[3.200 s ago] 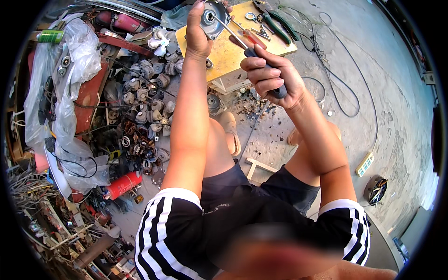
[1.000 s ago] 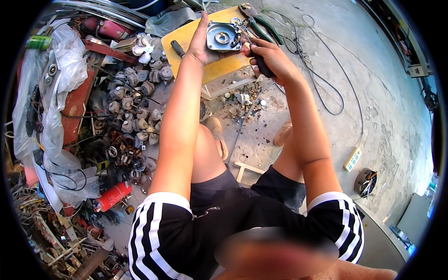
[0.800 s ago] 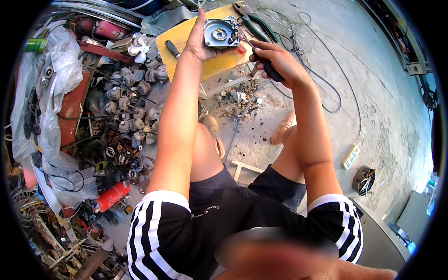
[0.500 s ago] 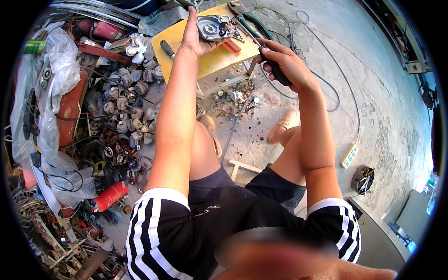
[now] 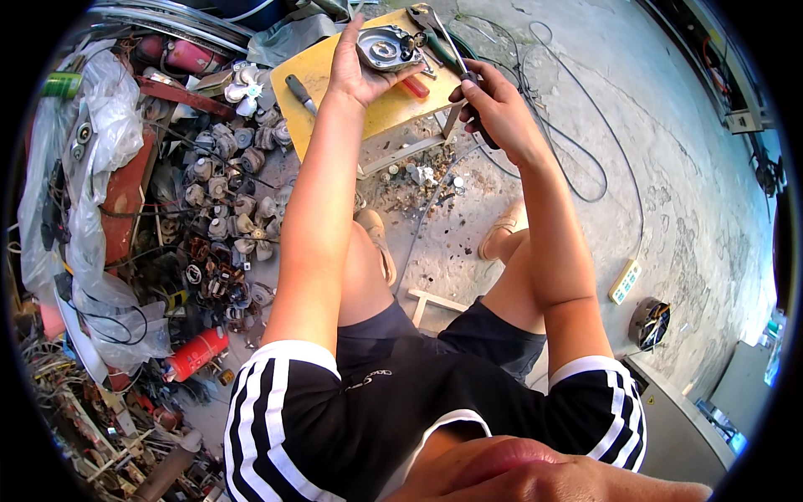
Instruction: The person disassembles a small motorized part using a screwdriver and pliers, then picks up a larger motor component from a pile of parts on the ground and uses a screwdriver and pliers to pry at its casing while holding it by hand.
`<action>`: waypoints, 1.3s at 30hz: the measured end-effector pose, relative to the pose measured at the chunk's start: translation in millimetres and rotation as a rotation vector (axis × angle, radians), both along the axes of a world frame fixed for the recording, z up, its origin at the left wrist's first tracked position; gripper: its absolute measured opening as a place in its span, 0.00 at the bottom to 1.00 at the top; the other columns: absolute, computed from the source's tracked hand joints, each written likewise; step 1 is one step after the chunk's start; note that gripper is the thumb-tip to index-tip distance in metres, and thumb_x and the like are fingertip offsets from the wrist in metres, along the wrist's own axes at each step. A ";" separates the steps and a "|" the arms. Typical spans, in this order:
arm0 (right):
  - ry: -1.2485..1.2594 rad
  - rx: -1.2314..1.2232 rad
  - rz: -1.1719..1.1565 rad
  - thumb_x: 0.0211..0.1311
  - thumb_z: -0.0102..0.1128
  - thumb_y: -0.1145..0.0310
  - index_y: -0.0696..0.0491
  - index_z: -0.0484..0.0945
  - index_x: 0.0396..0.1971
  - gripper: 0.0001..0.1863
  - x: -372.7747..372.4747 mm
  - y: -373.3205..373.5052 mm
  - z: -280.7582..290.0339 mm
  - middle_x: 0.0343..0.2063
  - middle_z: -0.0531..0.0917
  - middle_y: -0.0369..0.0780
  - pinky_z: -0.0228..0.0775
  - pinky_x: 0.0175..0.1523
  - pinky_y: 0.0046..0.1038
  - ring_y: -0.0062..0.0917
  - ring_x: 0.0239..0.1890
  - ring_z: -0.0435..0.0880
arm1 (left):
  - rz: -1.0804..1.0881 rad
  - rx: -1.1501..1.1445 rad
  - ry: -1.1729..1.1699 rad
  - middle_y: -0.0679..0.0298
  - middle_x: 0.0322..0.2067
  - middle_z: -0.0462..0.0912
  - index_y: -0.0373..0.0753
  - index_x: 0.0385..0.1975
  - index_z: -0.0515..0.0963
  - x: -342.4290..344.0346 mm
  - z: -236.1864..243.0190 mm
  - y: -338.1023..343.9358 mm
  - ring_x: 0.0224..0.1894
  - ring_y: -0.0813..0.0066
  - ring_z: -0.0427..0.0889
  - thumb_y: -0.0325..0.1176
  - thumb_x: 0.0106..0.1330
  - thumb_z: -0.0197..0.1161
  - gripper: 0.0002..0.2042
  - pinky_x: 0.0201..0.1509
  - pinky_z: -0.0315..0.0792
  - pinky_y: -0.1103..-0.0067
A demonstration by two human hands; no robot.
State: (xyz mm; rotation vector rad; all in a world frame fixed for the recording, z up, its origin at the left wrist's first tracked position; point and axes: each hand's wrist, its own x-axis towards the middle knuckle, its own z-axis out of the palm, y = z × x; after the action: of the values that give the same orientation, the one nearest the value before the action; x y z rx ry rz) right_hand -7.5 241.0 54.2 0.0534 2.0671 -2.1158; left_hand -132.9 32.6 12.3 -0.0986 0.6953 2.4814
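My left hand holds up a round silver metal housing, with its hollow side facing up and dark parts at its right edge. The housing is above a yellow-topped stool. To the right, my right hand is closed round the black handle of a screwdriver. The shaft slants up and to the left, apart from the housing. A red handle lies on the stool below the housing. Near the stool's left edge is a grey-handled tool.
Used motors are heaped left of my legs, near a red cylinder. A cable loops over the concrete floor at the right, by a power strip and a round tin. Small debris lies under the stool.
My right hand has moved a little left with the screwdriver, whose shaft now points more steeply upward. My left hand and the housing have shifted slightly right.
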 end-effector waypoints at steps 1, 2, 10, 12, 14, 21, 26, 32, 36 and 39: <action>0.013 0.036 -0.013 0.70 0.49 0.67 0.55 0.64 0.63 0.23 0.0 0.3 -0.2 0.35 0.78 0.35 0.73 0.33 0.19 0.14 0.31 0.74 | 0.044 -0.025 0.000 0.42 0.54 0.73 0.31 0.55 0.66 1.7 1.0 0.9 0.58 0.39 0.70 0.46 0.62 0.63 0.29 0.60 0.64 0.40; 0.060 0.072 -0.024 0.69 0.51 0.67 0.56 0.66 0.61 0.23 0.7 0.3 -0.4 0.35 0.79 0.37 0.73 0.34 0.21 0.16 0.32 0.76 | 0.088 -0.050 0.000 0.43 0.54 0.73 0.31 0.54 0.67 5.0 4.7 4.2 0.58 0.39 0.70 0.42 0.62 0.62 0.26 0.60 0.63 0.39; 0.265 0.445 0.010 0.62 0.56 0.67 0.51 0.75 0.56 0.21 21.3 -11.9 17.7 0.36 0.82 0.48 0.71 0.44 0.30 0.31 0.34 0.81 | 0.278 -0.198 -0.191 0.48 0.51 0.77 0.35 0.53 0.70 22.2 11.4 -8.8 0.56 0.47 0.74 0.37 0.68 0.56 0.18 0.60 0.67 0.43; 0.252 0.465 0.045 0.62 0.55 0.66 0.49 0.75 0.55 0.20 23.4 -14.2 19.2 0.32 0.82 0.49 0.71 0.44 0.31 0.33 0.33 0.81 | 0.333 -0.218 -0.199 0.48 0.51 0.77 0.35 0.53 0.70 23.7 12.2 -10.6 0.55 0.47 0.75 0.38 0.69 0.56 0.18 0.59 0.68 0.44; 0.174 0.458 0.081 0.63 0.55 0.66 0.50 0.74 0.56 0.21 22.2 -14.0 14.0 0.32 0.82 0.48 0.71 0.43 0.31 0.33 0.33 0.80 | 0.356 -0.218 -0.182 0.48 0.51 0.77 0.35 0.53 0.69 20.1 9.9 -15.4 0.55 0.47 0.75 0.38 0.69 0.56 0.18 0.58 0.69 0.44; 0.119 0.434 -0.135 0.61 0.60 0.58 0.58 0.77 0.41 0.18 -1.9 -14.5 -8.0 0.25 0.81 0.44 0.70 0.37 0.32 0.29 0.27 0.78 | 0.316 -0.263 -0.119 0.49 0.52 0.77 0.34 0.54 0.68 19.0 9.2 -7.4 0.55 0.48 0.76 0.37 0.70 0.54 0.18 0.58 0.71 0.45; 0.315 0.546 -0.278 0.53 0.69 0.57 0.61 0.77 0.33 0.21 -34.8 -28.0 -6.1 0.26 0.84 0.45 0.74 0.38 0.29 0.29 0.29 0.84 | 0.113 -0.285 -0.055 0.49 0.53 0.76 0.33 0.56 0.66 17.8 -1.0 -1.4 0.53 0.51 0.78 0.40 0.72 0.51 0.20 0.53 0.77 0.51; 0.246 0.478 -0.284 0.51 0.72 0.59 0.58 0.83 0.34 0.18 -71.3 -23.1 -31.0 0.27 0.86 0.42 0.75 0.37 0.27 0.24 0.28 0.84 | 0.005 -0.208 0.063 0.49 0.53 0.75 0.34 0.59 0.66 22.8 12.3 16.0 0.55 0.53 0.77 0.51 0.70 0.52 0.27 0.57 0.74 0.54; 0.183 0.403 -0.305 0.52 0.71 0.61 0.57 0.83 0.32 0.15 -76.7 -18.7 -37.4 0.24 0.85 0.38 0.73 0.34 0.25 0.20 0.25 0.81 | 0.032 -0.227 0.100 0.50 0.55 0.75 0.36 0.60 0.65 22.4 15.7 19.9 0.56 0.53 0.75 0.57 0.67 0.53 0.32 0.59 0.71 0.53; 0.135 0.266 -0.317 0.54 0.70 0.61 0.57 0.83 0.32 0.14 -75.6 -13.7 -39.5 0.22 0.83 0.36 0.70 0.30 0.23 0.16 0.23 0.77 | 0.040 -0.200 0.081 0.53 0.53 0.76 0.37 0.59 0.67 20.4 12.5 17.0 0.54 0.57 0.78 0.57 0.68 0.51 0.30 0.58 0.73 0.54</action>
State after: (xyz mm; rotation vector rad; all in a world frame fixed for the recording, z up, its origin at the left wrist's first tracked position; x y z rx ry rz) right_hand -83.1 227.2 14.7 0.3005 2.5573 -2.0396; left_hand -112.5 49.6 24.8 -0.0877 0.9839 2.4583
